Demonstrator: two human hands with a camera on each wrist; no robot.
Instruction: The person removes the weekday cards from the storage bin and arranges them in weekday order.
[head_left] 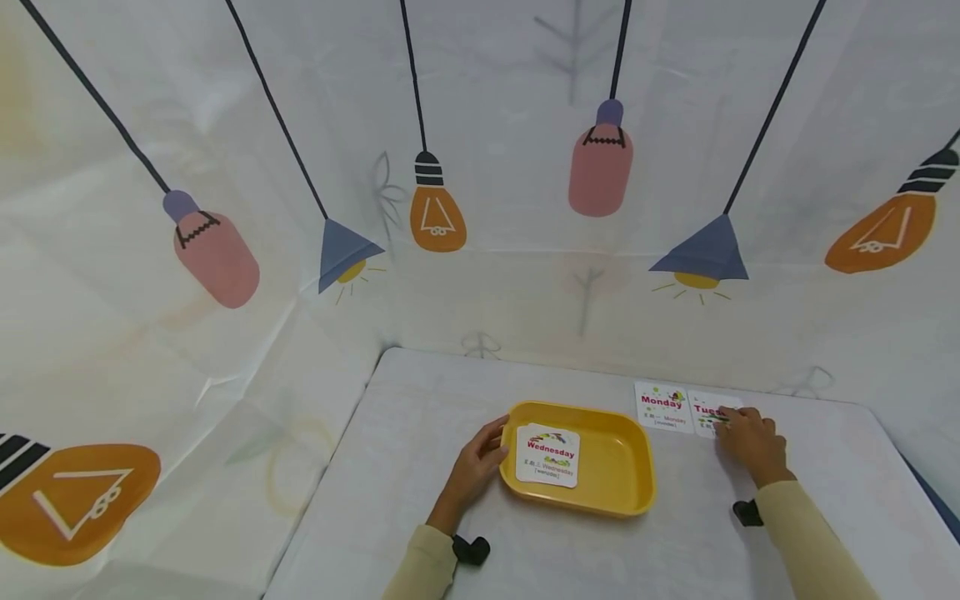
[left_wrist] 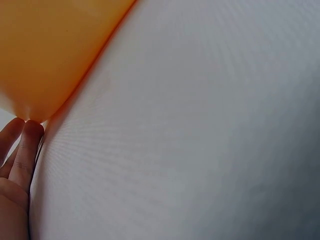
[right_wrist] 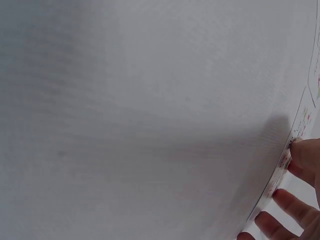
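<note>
Step in hand looks like squaring the Tues. card (head_left: 703,410) up w/ the Mon. card (head_left: 663,418); they lie side by side nr the far edge of the table (head_left: 600,560), to the R of the yellow tray (head_left: 617,457), edges touching or nearly so, can't tell which. Wed. card (head_left: 547,469) lies face up in the tray's L half, text reading upright from the head cam, not yet in the row. Next move, I'd judge, calls for lifting the R hand (head_left: 753,446) straight off so Tues. doesn't slide, then reaching into the tray for Wed. R fingers (right_wrist: 296,207) are spread & only part bent, tips down on Tues., covering the end of its word; more a light press than a grasp, though some tips are cut off by the frame. L hand (head_left: 474,467) is at the tray's L end, fingers fairly straight, tips against the outer wall, approx. steadying it; no clench, nothing held up off the table.
</note>
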